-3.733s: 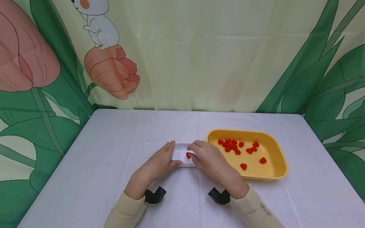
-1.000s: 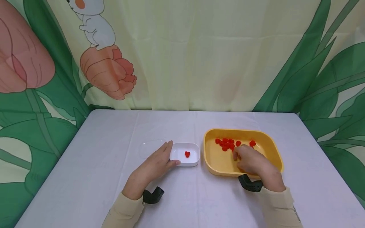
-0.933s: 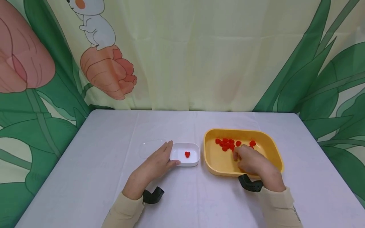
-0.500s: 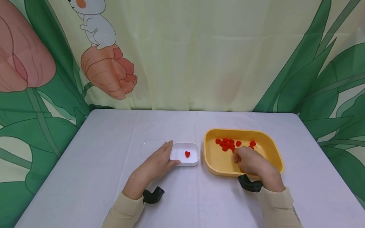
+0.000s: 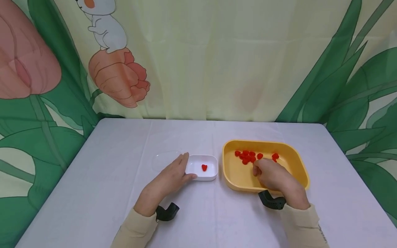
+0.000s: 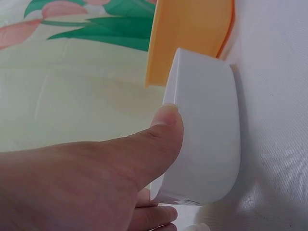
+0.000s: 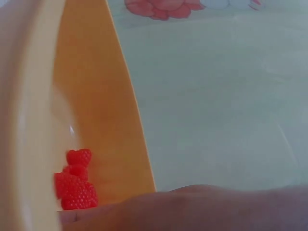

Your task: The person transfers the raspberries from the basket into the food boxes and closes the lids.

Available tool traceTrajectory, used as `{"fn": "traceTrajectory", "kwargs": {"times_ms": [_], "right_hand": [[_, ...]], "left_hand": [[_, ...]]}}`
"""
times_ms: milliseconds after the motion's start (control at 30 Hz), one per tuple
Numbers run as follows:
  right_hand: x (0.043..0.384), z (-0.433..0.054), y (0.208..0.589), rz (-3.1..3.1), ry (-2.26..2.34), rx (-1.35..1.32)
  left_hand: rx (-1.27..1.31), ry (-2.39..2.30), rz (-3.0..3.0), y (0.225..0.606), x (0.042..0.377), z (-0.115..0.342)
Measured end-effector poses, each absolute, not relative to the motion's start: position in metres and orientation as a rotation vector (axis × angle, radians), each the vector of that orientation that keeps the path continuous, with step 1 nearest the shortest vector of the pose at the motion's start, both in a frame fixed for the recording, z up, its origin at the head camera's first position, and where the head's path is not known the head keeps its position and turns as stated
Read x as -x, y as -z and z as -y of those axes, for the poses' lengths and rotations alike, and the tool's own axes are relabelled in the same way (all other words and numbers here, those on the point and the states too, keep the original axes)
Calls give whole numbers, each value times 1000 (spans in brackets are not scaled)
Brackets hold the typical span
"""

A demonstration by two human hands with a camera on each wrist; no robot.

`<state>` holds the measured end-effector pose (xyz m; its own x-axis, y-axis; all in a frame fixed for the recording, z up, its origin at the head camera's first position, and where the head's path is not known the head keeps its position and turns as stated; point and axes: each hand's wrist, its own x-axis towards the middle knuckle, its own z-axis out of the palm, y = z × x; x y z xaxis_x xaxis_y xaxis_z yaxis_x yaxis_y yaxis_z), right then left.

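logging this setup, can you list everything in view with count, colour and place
Tablecloth: 1, white, covering the table
Small dish: 1, white, near the cloth's middle
Single raspberry: 1, red, inside the dish
Tray: 1, yellow, right of the dish
Loose raspberries: several, some possibly hidden, red, in the tray
Lid-like piece: 1, clear, left of the dish
Backdrop: 1, cream with printed plants and animal, behind the table
Sleeves: 2, beige, on both forearms
Wrist devices: 2, black, one per wrist
Hands: 2, bare; left hand against the dish, right hand in the tray
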<state>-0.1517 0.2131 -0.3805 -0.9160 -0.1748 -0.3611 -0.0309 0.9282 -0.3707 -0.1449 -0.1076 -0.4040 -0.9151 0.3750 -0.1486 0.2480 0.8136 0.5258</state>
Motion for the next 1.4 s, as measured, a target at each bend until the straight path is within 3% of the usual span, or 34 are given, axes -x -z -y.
{"fn": "traceTrajectory", "kwargs": {"times_ms": [1400], "right_hand": [[152, -200, 372, -2998, 683, 265]], "left_hand": [[-533, -739, -2780, 406, 143, 110]]}}
